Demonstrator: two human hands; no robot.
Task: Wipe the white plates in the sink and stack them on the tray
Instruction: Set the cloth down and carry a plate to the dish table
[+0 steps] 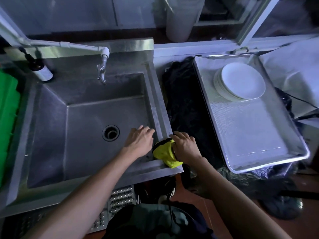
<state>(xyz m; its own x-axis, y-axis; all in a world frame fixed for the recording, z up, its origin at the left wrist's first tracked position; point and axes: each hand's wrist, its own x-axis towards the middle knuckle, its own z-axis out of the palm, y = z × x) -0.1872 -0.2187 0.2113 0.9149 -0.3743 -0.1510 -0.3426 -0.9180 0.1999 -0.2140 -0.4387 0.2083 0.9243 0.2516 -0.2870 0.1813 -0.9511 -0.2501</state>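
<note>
A stack of white plates [241, 82] sits at the far end of the metal tray [250, 135] on the right. The steel sink [82, 118] holds no plates that I can see; only its drain [110, 133] shows. My right hand [185, 145] rests on a yellow cloth [164, 153] lying on the sink's front right corner rim, fingers curled over its edge. My left hand [139, 141] hovers inside the basin near the right wall with fingers relaxed, holding nothing.
A tap [101, 73] hangs over the back of the basin. A dark bottle [40, 69] stands at the back left beside a green crate [7, 114]. Black plastic sheeting [186, 104] fills the gap between sink and tray.
</note>
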